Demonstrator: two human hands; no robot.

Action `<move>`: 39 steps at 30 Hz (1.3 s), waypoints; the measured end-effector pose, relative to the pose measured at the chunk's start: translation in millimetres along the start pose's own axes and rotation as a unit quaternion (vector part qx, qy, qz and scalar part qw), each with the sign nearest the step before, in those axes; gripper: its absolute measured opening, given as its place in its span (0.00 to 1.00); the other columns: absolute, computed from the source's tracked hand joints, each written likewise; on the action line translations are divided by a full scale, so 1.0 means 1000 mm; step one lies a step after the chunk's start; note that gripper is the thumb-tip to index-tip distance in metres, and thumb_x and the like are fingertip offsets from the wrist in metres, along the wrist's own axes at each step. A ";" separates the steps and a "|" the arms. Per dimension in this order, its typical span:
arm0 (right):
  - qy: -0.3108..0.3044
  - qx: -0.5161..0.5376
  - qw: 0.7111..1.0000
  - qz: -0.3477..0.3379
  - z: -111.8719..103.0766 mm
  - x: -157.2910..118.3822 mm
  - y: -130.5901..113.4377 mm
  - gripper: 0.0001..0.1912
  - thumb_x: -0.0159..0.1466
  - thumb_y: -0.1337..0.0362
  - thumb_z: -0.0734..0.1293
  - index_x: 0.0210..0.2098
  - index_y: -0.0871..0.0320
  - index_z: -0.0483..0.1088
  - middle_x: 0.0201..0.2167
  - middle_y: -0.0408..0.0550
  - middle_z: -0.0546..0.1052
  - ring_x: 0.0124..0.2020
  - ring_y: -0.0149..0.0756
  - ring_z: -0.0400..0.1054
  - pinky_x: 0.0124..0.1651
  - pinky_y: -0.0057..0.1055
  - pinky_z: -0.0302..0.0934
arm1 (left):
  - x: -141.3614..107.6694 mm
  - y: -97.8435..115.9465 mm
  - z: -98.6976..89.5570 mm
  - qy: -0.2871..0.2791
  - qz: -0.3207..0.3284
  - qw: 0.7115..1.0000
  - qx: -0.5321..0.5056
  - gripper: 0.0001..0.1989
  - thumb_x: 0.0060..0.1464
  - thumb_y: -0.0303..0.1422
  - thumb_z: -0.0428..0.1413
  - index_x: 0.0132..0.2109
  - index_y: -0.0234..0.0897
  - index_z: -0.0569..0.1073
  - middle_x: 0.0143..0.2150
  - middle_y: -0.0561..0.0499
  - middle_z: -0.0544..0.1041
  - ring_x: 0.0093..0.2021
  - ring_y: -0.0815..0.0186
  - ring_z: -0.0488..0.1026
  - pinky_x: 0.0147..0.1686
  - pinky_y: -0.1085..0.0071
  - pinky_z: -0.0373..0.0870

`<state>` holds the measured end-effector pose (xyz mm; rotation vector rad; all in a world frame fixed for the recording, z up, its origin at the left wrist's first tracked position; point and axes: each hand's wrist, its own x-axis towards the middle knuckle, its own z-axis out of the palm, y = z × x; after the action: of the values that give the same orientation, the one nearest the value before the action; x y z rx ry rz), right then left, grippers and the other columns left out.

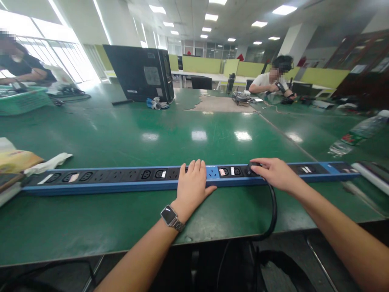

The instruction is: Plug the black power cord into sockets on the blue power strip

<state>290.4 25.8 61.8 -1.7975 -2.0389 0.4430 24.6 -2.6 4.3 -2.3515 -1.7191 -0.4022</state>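
A long blue power strip [103, 187] with black sockets lies across the green table in front of me. My left hand [192, 182], with a watch [170, 215] on its wrist, rests flat over the strip's middle, fingers stretched out and thumb to the right. Farther right, my right hand [272, 172] pinches a black power plug [251, 168] at one of the sockets. How deep the plug sits in the socket cannot be made out. From it a thick black cable [275, 207] loops down over the table's front edge. Small white labels mark several sockets.
A black computer case [139, 73] stands at the back, with gloves [157, 104] beside it. A plastic bottle [358, 132] lies at right, a green basket [26, 102] stands at left. One person [270, 83] works at far right, another [22, 63] at far left.
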 end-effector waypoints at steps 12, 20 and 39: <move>0.030 -0.116 0.993 -0.005 0.022 -0.009 -0.011 0.23 0.61 0.53 0.61 0.49 0.57 0.76 0.42 0.53 0.80 0.41 0.44 0.73 0.44 0.37 0.64 | -0.001 -0.001 0.000 0.008 0.006 1.000 0.002 0.39 0.54 0.52 0.56 0.66 0.35 0.59 0.63 0.36 0.66 0.63 0.48 0.60 0.62 0.49 0.53; 0.181 0.003 0.981 0.066 -0.073 -0.014 0.024 0.21 0.61 0.54 0.65 0.47 0.59 0.76 0.23 0.47 0.74 0.23 0.34 0.63 0.29 0.32 0.55 | -0.002 0.000 0.000 0.021 0.007 1.000 -0.006 0.37 0.53 0.51 0.58 0.65 0.39 0.61 0.62 0.37 0.67 0.61 0.48 0.62 0.61 0.48 0.53; 0.033 -0.179 0.982 0.050 -0.063 0.000 0.135 0.15 0.56 0.53 0.68 0.37 0.55 0.76 0.27 0.53 0.77 0.27 0.41 0.67 0.33 0.36 0.54 | -0.002 0.000 0.000 0.026 0.012 1.000 -0.006 0.37 0.53 0.50 0.58 0.65 0.38 0.61 0.60 0.38 0.68 0.60 0.48 0.63 0.60 0.48 0.54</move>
<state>438.6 41.9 52.6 -2.0948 -2.0899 0.0409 24.3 -4.4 3.5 -2.3455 -1.6692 -0.4683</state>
